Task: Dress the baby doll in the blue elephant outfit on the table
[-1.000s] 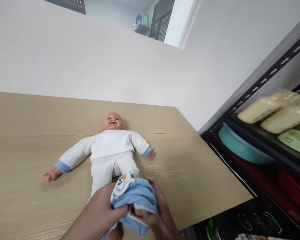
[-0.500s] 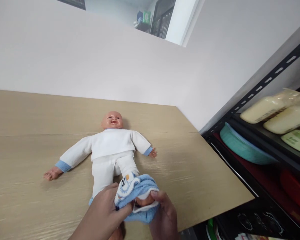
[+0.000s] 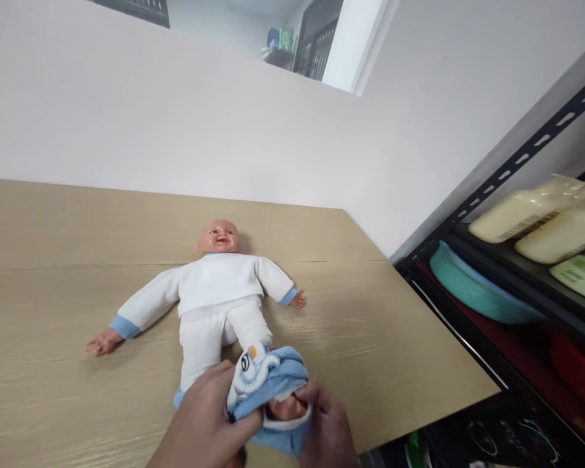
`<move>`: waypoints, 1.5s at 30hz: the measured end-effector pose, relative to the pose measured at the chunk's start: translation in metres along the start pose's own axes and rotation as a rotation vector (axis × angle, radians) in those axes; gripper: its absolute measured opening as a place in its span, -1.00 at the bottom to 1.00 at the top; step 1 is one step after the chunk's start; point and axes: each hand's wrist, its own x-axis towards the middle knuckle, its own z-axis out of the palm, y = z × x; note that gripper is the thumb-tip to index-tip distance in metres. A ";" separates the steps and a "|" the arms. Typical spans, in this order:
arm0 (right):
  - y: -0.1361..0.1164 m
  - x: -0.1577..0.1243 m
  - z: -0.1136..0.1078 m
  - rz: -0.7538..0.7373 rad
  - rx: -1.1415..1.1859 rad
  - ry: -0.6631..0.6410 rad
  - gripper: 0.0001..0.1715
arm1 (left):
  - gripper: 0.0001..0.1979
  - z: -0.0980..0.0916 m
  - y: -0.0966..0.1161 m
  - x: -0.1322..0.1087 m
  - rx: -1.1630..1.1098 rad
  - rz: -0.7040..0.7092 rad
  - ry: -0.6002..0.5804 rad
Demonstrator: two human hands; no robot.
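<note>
A baby doll [image 3: 214, 286] in a white top and white trousers lies on its back on the wooden table [image 3: 370, 338], arms spread. A light blue sock [image 3: 273, 380] with a cartoon face patch is bunched around the doll's foot nearest me. My left hand [image 3: 205, 422] pinches the sock's left side. My right hand [image 3: 326, 429] grips its right edge by the white cuff, and the doll's bare foot shows in the opening between them.
A black metal shelf rack [image 3: 517, 169] stands at the right, close to the table edge. It holds a teal basin [image 3: 472, 289], cream and green packs [image 3: 541, 221] and red items below. A white wall runs behind the table.
Both hands have shifted slightly down and nearer me, drawing the sock cuff wider around the doll's foot. The doll itself has stayed put.
</note>
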 end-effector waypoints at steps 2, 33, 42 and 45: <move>0.002 -0.003 -0.001 0.068 0.097 -0.092 -0.79 | -0.82 -0.001 -0.001 0.000 -0.096 -0.016 0.014; 0.026 0.048 -0.033 0.137 -0.290 -0.443 -0.60 | -0.67 -0.029 -0.035 0.007 -0.263 0.154 0.111; -0.006 0.050 -0.047 0.291 -0.188 -0.661 -0.37 | -0.52 -0.034 -0.035 0.012 -0.311 0.079 -0.076; -0.015 0.052 -0.048 0.238 -0.277 -0.650 -0.42 | -0.46 -0.035 -0.053 -0.008 -0.153 0.203 0.072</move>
